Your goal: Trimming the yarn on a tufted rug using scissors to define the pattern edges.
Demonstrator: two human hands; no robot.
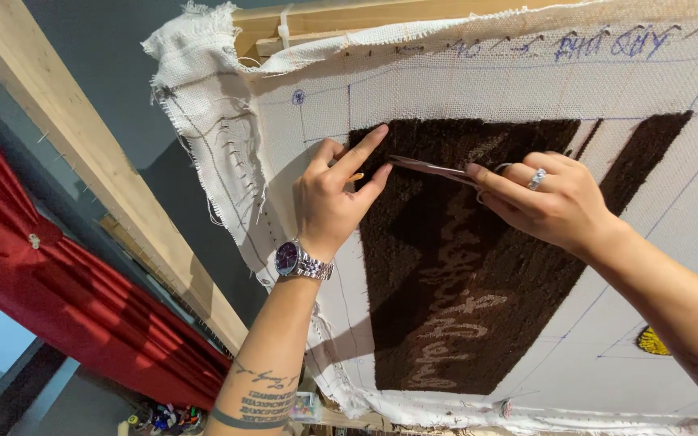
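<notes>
Closest to the camera, the tattooed left forearm rises from the bottom edge, wearing a silver metal wristwatch with a dark purple dial. Above it, the left hand rests against the dark brown tufted pile patch at its upper left corner; the fingers are spread narrowly, index stretched up along the pile's edge and thumb pressed beside it, with a small orange sliver showing between them, too small to identify. The hand holds nothing that can be made out for certain.

From the right, the right hand, with a silver ring on one finger, grips a pair of slim silver metal scissors. Its fingers are curled through and around the handles, and the blades lie nearly flat on the pile, tips pointing left and reaching just beside the left thumb. Whether the blades are apart or together cannot be told.

The brown pile carries lighter tan lettering-like tufts down its middle and sits on a white woven backing cloth marked with blue grid lines, stretched over a pale wooden frame. A small yellow tufted spot shows at the lower right. The cloth's frayed corner folds over the frame at upper left.

Farther off to the left, a slanting pale wooden beam crosses a grey wall, and beyond it hangs a red draped curtain.
</notes>
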